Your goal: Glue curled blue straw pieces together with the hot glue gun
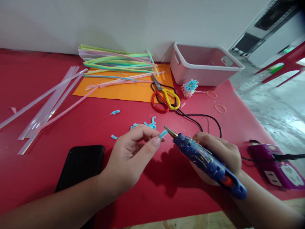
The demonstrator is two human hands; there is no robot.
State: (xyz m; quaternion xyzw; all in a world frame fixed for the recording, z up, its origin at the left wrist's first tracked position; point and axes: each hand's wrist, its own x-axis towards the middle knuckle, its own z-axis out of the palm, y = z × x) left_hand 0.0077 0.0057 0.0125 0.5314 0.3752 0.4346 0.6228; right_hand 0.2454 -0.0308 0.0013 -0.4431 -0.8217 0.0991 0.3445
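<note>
Between the thumb and forefinger of my left hand (pixel 135 152) is a short light-blue piece of pipe cleaner (pixel 163 133). My right hand (pixel 218 156) is wrapped round a blue hot glue gun (pixel 202 156), whose metal nozzle points at the tip of that piece, almost touching it. Behind my left hand lies a small heap of blue pipe cleaner pieces (pixel 150 124), partly hidden by the fingers. Another short blue piece (pixel 114 137) lies left of the hand. A blue piece on a thin stem (pixel 116 112) rests farther back.
Scissors (pixel 164 95) and many pipe cleaners (pixel 119 60) lie on orange paper (pixel 95 90). A pink basket (pixel 205 74) stands behind small fuzzy flowers (pixel 190 86). Clear glue sticks (pixel 51 105) and a black phone (pixel 81 165) are left. A black cord reaches a purple power box (pixel 276 165) at right.
</note>
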